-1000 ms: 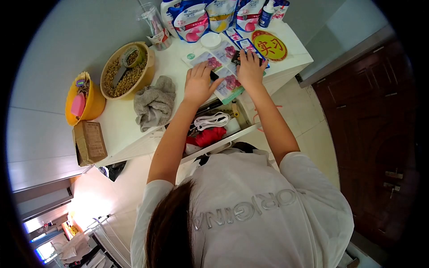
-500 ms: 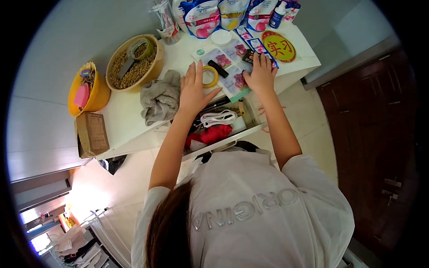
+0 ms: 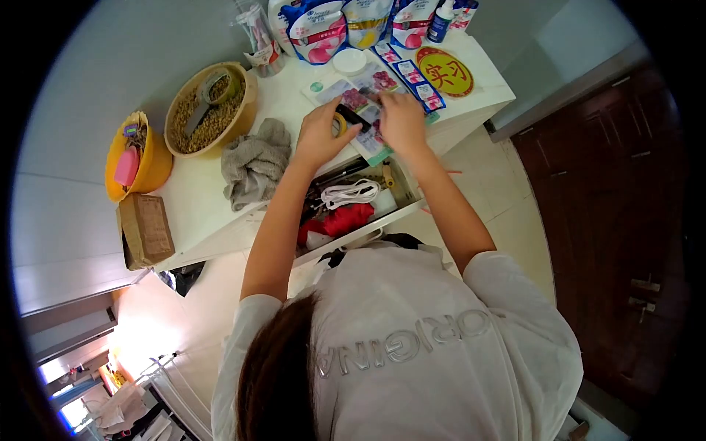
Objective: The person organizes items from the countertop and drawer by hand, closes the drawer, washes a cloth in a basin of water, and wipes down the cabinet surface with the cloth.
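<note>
My left hand [image 3: 321, 138] curls its fingers and thumb around a yellow tape roll [image 3: 339, 126] on the white tabletop. A short black cylindrical object [image 3: 354, 117] lies right beside the roll, close to the left thumb. My right hand [image 3: 403, 123] is closed, fingers bent, with a small dark box [image 3: 371, 95] partly showing at its fingertips; blur hides its details. Under both hands lies a flat package with purple flower pictures [image 3: 384, 79]. Just below, an open drawer [image 3: 397, 220] contains a white cable [image 3: 350, 193] and red cloth [image 3: 348, 218].
A grey towel [image 3: 255, 163], a tub of grain-like pieces [image 3: 246, 121], a yellow bucket [image 3: 158, 165] and a cardboard box [image 3: 147, 231] stand at left. Refill pouches [image 3: 316, 33] line the back. A round white lid [image 3: 349, 62], sachets [image 3: 419, 87] and a yellow oval sign [image 3: 448, 73] lie nearby.
Both hands went from lying flat and spread to curled. The left closed around the tape roll; the right moved left, and the small black box shifted left with it.
</note>
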The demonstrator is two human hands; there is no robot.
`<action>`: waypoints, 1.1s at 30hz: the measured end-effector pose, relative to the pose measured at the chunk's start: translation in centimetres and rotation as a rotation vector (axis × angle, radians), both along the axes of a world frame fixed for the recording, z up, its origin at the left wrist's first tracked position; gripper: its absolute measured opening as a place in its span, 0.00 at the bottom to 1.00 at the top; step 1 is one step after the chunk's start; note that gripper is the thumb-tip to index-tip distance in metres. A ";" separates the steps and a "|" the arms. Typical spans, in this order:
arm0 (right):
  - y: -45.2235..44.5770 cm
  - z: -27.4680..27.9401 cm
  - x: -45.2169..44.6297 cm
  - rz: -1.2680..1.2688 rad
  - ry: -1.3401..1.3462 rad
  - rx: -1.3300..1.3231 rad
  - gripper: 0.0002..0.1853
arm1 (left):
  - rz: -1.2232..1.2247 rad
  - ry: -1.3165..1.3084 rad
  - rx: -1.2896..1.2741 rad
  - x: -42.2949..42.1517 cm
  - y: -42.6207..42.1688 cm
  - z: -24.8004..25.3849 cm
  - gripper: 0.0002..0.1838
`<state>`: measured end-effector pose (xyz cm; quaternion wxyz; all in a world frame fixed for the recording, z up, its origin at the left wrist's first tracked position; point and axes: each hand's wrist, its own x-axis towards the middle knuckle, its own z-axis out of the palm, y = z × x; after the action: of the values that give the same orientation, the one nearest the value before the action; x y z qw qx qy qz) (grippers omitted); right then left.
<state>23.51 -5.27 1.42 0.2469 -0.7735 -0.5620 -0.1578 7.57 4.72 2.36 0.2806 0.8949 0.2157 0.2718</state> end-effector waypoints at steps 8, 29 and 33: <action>-0.4 0.3 -5.1 0.266 0.277 -0.068 0.24 | 0.172 -0.363 -0.606 -1.6 -2.6 -0.8 0.24; -7.9 -1.4 -7.2 0.703 -0.007 -0.429 0.27 | -0.132 0.102 0.230 -11.0 -8.1 -3.4 0.20; -8.2 -0.9 -8.2 0.575 -0.116 -0.453 0.26 | -0.057 0.216 0.189 -11.0 -8.3 -4.0 0.25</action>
<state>15.29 -13.43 0.48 0.0713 -0.6088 -0.7901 0.0029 -3.40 -3.56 -1.68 0.1778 0.9472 0.1924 0.1850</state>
